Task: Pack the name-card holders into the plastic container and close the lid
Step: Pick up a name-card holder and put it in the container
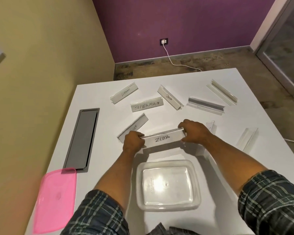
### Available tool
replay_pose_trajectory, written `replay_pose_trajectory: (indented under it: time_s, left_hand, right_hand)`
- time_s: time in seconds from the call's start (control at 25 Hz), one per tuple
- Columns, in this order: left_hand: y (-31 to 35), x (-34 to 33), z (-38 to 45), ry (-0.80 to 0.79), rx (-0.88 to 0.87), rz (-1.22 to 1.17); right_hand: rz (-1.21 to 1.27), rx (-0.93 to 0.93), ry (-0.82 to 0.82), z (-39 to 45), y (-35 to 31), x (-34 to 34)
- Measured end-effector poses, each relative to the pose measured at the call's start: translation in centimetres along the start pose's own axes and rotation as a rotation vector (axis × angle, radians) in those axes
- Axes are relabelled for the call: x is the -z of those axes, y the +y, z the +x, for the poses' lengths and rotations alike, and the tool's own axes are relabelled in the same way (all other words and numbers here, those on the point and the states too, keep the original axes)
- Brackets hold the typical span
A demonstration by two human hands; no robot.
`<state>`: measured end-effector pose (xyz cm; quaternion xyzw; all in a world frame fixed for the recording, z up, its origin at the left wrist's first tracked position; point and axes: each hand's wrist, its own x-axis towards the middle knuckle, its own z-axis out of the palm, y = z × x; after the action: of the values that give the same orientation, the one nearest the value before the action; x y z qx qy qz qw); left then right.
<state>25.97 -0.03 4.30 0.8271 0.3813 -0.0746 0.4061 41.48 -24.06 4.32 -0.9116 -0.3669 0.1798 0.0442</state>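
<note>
Lid first: a translucent pink plastic lid [55, 200] lies at the desk's near left corner, overhanging the edge, beside a grey recessed cable tray [82, 139] along the left edge. Moving right, the left hand [133, 141] curls round the left end of a clear acrylic name-card holder marked ZEBRA [163, 139], and the right hand [193, 131] pinches its right end, so the holder hangs between both hands, seemingly just clear of the white desk [219, 209]. Directly nearer the person, close to the near edge, sits the empty clear plastic container [168, 184], open-topped.

Other holders remain scattered toward the far edge: ELEPHANT [124, 95], SUPERMAN [147, 105], PANDA [170, 97], one partly hidden behind the left hand, and several unlabelled ones toward the right edge.

Risk, as I judge it: the ZEBRA holder looks about as long as the container is wide, so lowered crooked it may catch on the rim and tip the light tub. The overhanging lid could also be knocked off by the left sleeve.
</note>
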Motion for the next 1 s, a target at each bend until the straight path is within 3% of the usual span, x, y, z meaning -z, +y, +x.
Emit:
replay_pose_trajectory:
  time_s: [0.2,0.48,0.72,1.0]
  left_hand:
    - [1.0,1.9,-2.7,-0.186,-0.046,0.079]
    - [0.9,2.3,-5.5,-0.585,-0.014,0.246]
    - [1.3,1.3,-6.5,-0.674,-0.059,0.405]
    - [1.6,1.8,-7.2,-0.713,0.015,0.635]
  right_hand:
    - [-0.055,0.159,0.045,-4.8,0.9,0.5]
    - [0.099,0.320,-0.119,-9.5,1.4,-0.9]
    - [0.175,0.476,-0.034,-11.5,0.6,-1.9]
    - [0.188,0.661,0.075,-12.2,-0.7,-2.5]
